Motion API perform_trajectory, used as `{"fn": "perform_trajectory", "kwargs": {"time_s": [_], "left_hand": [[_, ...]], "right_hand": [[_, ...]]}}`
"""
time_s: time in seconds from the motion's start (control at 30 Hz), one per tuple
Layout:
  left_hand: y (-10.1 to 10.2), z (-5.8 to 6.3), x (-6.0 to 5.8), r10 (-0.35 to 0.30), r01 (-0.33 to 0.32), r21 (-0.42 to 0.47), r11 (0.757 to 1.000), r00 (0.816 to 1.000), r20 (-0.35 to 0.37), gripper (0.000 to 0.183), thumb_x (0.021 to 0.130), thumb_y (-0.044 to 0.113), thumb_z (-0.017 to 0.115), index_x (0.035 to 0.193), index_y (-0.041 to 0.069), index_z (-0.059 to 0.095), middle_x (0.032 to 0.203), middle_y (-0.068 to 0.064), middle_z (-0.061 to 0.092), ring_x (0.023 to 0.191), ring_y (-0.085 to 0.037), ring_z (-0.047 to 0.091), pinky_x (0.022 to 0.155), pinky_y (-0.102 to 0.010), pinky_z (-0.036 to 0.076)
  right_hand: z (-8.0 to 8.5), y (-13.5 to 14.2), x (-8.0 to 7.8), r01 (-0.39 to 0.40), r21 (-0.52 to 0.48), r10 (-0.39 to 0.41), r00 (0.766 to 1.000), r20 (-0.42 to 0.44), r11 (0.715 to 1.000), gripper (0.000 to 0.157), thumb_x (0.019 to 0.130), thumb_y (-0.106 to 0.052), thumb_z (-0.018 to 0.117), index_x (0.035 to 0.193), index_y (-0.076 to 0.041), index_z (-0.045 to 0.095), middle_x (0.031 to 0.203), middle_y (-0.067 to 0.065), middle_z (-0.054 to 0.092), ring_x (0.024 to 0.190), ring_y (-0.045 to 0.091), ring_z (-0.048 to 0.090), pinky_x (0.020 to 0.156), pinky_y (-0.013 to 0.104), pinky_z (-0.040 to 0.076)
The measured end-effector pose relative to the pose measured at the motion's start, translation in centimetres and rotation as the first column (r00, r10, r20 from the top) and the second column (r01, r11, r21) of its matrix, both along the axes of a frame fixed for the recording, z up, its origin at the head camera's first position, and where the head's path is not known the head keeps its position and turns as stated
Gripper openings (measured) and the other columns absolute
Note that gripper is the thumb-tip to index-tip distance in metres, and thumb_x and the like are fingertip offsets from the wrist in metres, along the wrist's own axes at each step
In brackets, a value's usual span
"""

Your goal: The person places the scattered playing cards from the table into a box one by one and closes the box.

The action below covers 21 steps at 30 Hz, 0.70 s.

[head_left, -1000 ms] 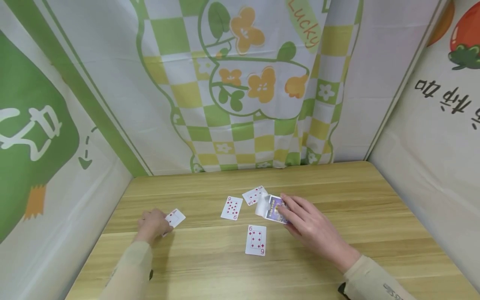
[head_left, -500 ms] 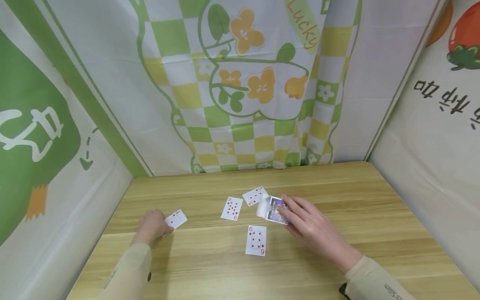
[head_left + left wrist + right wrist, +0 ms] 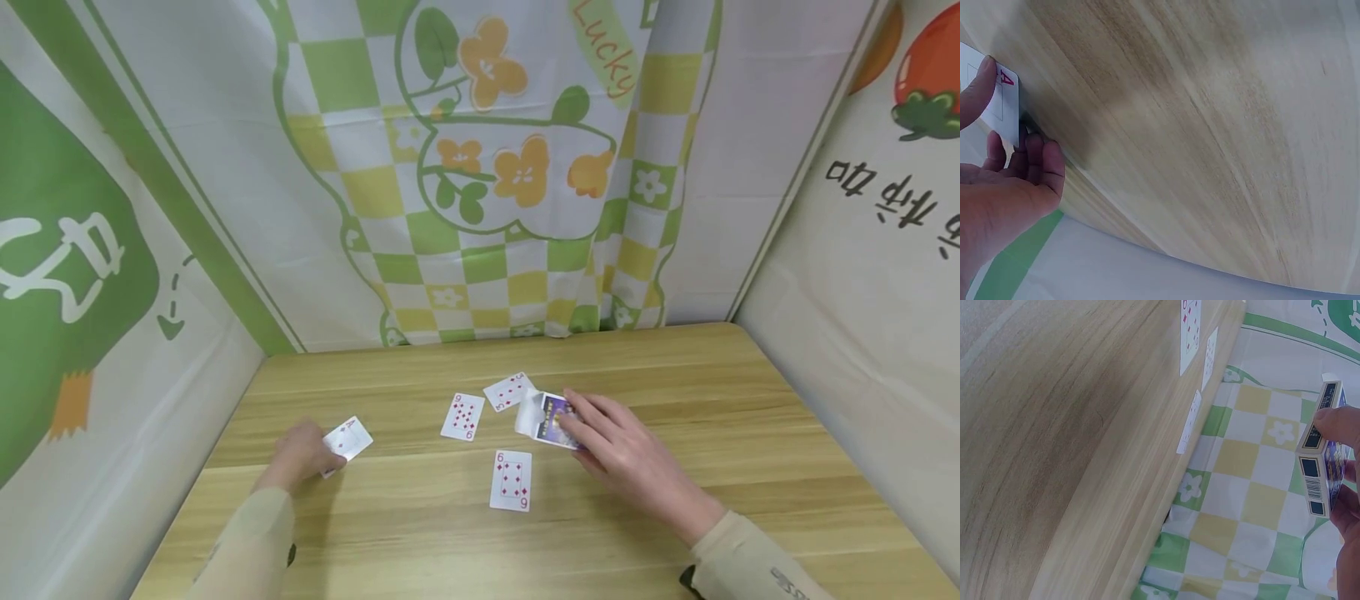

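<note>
At the table's left side, my left hand (image 3: pixel 298 457) pinches the ace of diamonds (image 3: pixel 349 437) at its near edge. In the left wrist view the thumb lies over the face of this ace card (image 3: pixel 1002 103), with curled fingers at its other side. My right hand (image 3: pixel 626 458) grips a purple playing-card box (image 3: pixel 555 418), its white flap open toward the left. The right wrist view shows the barcode end of the card box (image 3: pixel 1314 486), with the thumb along one narrow side. Whether cards are inside the box cannot be seen.
Face up between the hands lie a nine of diamonds (image 3: pixel 462 417), a six of diamonds (image 3: pixel 512 481) and a diamond card marked 3 or 5 (image 3: pixel 507 392), close behind the box flap. A patterned cloth (image 3: pixel 487 275) hangs along the far edge of the wooden table (image 3: pixel 405 533).
My left hand has shifted slightly left, and the ace it pinches has turned a little, showing more of its face. The right hand and the card box have barely moved.
</note>
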<state>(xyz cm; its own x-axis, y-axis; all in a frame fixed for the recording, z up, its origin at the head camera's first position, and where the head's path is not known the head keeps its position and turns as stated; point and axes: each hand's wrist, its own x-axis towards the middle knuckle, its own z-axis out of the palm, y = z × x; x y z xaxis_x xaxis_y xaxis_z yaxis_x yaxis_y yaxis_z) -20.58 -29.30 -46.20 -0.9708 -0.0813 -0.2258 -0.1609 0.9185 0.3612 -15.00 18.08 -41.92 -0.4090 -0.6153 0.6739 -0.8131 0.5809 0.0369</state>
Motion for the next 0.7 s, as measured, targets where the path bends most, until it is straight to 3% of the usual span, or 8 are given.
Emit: {"fn": "perform_trajectory", "kwargs": {"time_s": [0.1,0.2,0.47,0.57,0.7], "left_hand": [[-0.1,-0.2,0.2,0.034,-0.032,0.136,0.990,0.999,-0.012,0.049,0.068,0.014,0.079,0.094,-0.009,0.043,0.078,-0.016,0.053,0.068,-0.025,0.051,0.058,-0.033,0.046],[-0.1,-0.5,0.3,0.030,-0.022,0.206,0.978,0.999,-0.040,0.057,0.068,0.009,0.078,0.101,-0.009,0.036,0.084,-0.020,0.053,0.074,-0.028,0.053,0.062,-0.036,0.048],[-0.4,-0.9,0.1,0.025,0.012,0.235,0.972,0.988,-0.153,0.045,0.074,0.004,0.070,0.109,-0.006,0.043,0.110,-0.031,0.053,0.097,-0.038,0.053,0.085,-0.051,0.044],[-0.1,-0.6,-0.2,0.033,0.019,0.281,0.959,0.983,-0.178,0.041,0.076,0.001,0.064,0.112,-0.007,0.045,0.113,-0.031,0.053,0.097,-0.035,0.053,0.083,-0.047,0.047],[0.9,0.2,-0.6,0.050,0.023,0.385,0.923,0.983,-0.177,0.038,0.081,0.000,0.059,0.117,-0.005,0.047,0.114,-0.025,0.053,0.088,-0.026,0.056,0.066,-0.035,0.054]], "right_hand": [[0.0,0.0,0.0,0.002,0.006,-0.002,1.000,0.006,1.000,0.053,0.076,-0.014,0.068,0.127,-0.007,0.056,0.142,0.011,0.040,0.118,0.032,0.048,0.095,0.044,0.047],[0.0,0.0,-0.1,0.000,0.013,0.000,1.000,0.012,1.000,0.054,0.076,-0.014,0.069,0.128,-0.007,0.056,0.142,0.011,0.041,0.119,0.032,0.048,0.095,0.044,0.047],[-0.1,-0.1,-0.3,-0.013,0.024,0.013,1.000,0.009,1.000,0.054,0.077,-0.014,0.068,0.130,-0.007,0.054,0.141,0.012,0.042,0.119,0.032,0.047,0.095,0.043,0.047],[-0.2,-0.1,-0.4,-0.021,0.018,0.021,1.000,-0.001,1.000,0.053,0.078,-0.015,0.067,0.130,-0.007,0.054,0.141,0.012,0.042,0.119,0.032,0.048,0.095,0.044,0.047],[-0.3,-0.1,-0.4,-0.023,0.014,0.023,1.000,-0.002,1.000,0.053,0.078,-0.015,0.066,0.129,-0.007,0.054,0.141,0.012,0.042,0.118,0.033,0.048,0.094,0.044,0.047]]}}
